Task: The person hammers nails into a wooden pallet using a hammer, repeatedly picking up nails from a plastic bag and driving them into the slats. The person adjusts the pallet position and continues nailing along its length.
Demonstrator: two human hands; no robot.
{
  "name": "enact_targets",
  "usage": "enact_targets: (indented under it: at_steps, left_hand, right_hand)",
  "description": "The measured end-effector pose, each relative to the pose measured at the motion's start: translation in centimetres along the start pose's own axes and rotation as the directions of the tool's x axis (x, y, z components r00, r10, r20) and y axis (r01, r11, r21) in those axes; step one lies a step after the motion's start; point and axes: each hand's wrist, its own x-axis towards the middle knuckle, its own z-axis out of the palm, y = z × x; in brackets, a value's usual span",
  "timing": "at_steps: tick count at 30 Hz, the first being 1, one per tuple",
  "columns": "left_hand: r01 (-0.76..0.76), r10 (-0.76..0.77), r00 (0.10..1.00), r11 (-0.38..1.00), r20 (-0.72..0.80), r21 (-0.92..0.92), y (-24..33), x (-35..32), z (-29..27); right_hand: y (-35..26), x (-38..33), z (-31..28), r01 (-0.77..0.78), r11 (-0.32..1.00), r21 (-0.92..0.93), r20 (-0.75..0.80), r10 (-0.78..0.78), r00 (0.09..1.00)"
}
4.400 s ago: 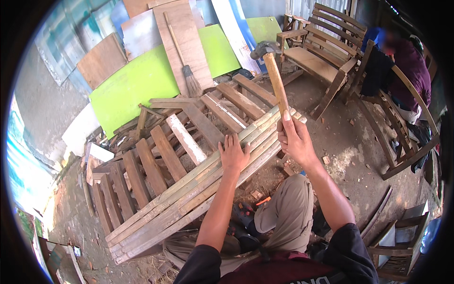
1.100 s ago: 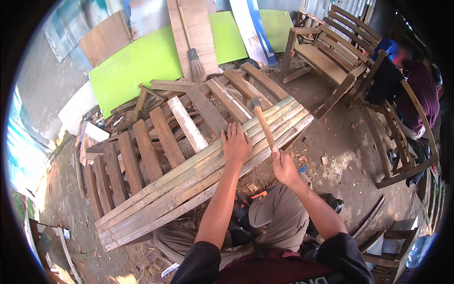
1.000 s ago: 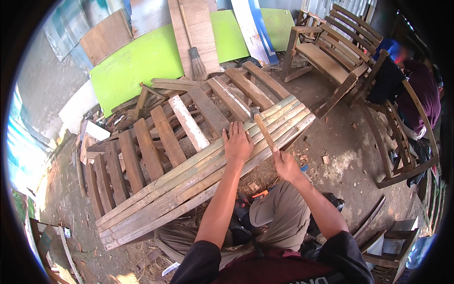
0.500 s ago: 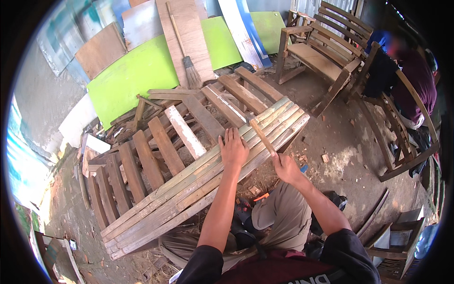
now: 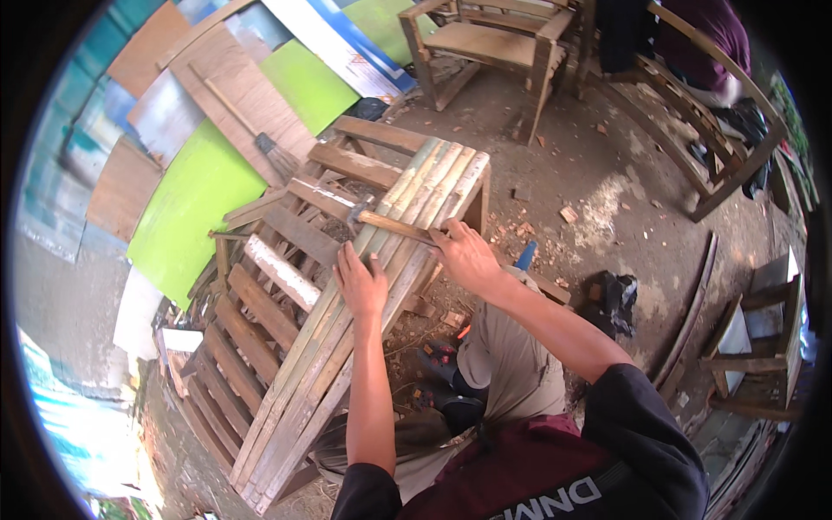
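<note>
In my right hand (image 5: 468, 258) is a hammer (image 5: 397, 225), gripped near the end of its wooden handle. Its metal head reaches the far edge of a row of long, pale wooden strips (image 5: 290, 403) laid side by side. My left hand (image 5: 362, 284) rests on these strips, fingers stretched out, just nearer than the hammer head. Beyond the strips, several dark wooden slats (image 5: 251, 334) run crosswise, one of them flaked with white paint (image 5: 282, 273). Whether a nail lies under the hammer head cannot be made out.
A wooden armchair (image 5: 494, 42) stands at the back. A person in a purple top (image 5: 715, 39) is by another wooden frame (image 5: 685, 121) at the far right. Boards, green panels (image 5: 195, 217) and a broom (image 5: 276, 156) lean on the wall. A black bag (image 5: 614, 295) lies at right.
My view has turned, so the bench shows steeper and further left. The hammer has swung to lie more crosswise over the strips. My left hand remains on the strips.
</note>
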Motion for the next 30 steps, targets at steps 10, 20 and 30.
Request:
enact_targets:
  at_steps: [10,20,30]
  left_hand:
    - [-0.074,0.388,0.919,0.356,0.075,-0.932,16.4,-12.7,-0.1]
    - [-0.043,0.734,0.526,0.528,0.430,-0.848,23.9,-17.7,7.5]
    - [-0.671,0.663,0.515,0.706,0.544,-0.225,22.4,-23.1,6.2]
  right_hand:
    - [7.7,-15.6,-10.2,-0.680,0.642,0.354,-0.127,0.753,0.645]
    - [13.7,-37.9,-3.1,-0.906,0.399,0.142,0.096,0.905,0.414]
    - [13.8,-52.0,8.8,-0.956,0.292,0.031,0.224,0.930,0.292]
